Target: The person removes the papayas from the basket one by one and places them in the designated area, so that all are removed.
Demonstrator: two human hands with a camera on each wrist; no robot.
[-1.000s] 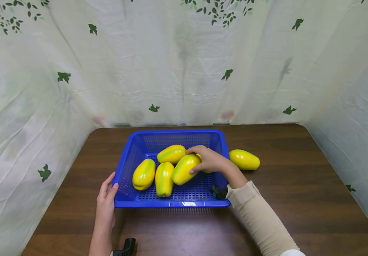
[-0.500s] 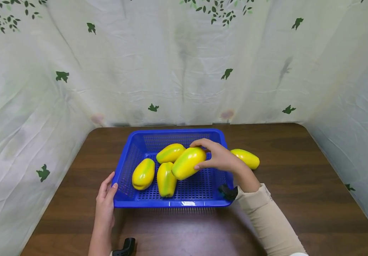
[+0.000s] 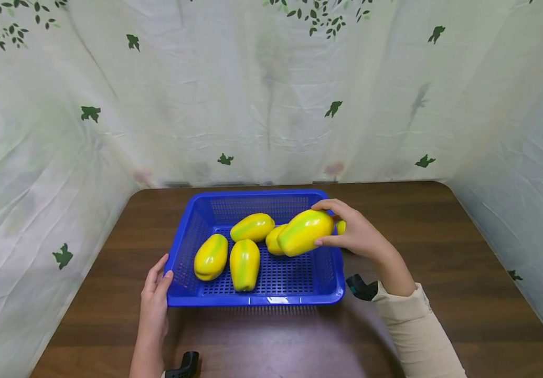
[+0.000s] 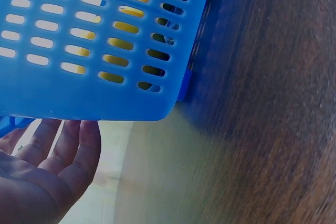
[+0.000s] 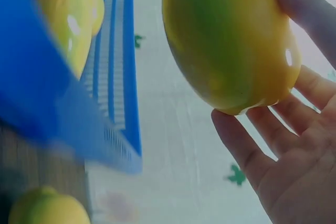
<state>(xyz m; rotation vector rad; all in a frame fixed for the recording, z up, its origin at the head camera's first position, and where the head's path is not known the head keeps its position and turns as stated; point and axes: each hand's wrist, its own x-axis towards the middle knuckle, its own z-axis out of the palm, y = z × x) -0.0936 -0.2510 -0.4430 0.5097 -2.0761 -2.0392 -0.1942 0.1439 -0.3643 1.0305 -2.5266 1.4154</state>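
My right hand [image 3: 353, 231] grips a yellow-green papaya [image 3: 306, 232] between thumb and fingers, held up over the right side of a blue plastic basket [image 3: 257, 301]. In the right wrist view this papaya [image 5: 231, 40] hangs clear of the basket wall. Several more papayas [image 3: 245, 265] lie inside the basket; one of them [image 3: 274, 240] is partly hidden behind the held papaya. My left hand [image 3: 155, 294] holds the basket's left rim, its thumb by the edge. From the left wrist, its fingers [image 4: 86, 153] are seen against the basket's rim.
Just right of the basket another papaya [image 3: 341, 227] lies on the brown wooden table [image 3: 417, 236], mostly hidden by my right hand; it also shows low in the right wrist view. Pale curtains [image 3: 271, 105] with leaf patterns surround the table.
My right hand has lifted the papaya from among the others and moved it right, toward the basket's right rim. A papaya behind it has come into view. The left hand stays put.
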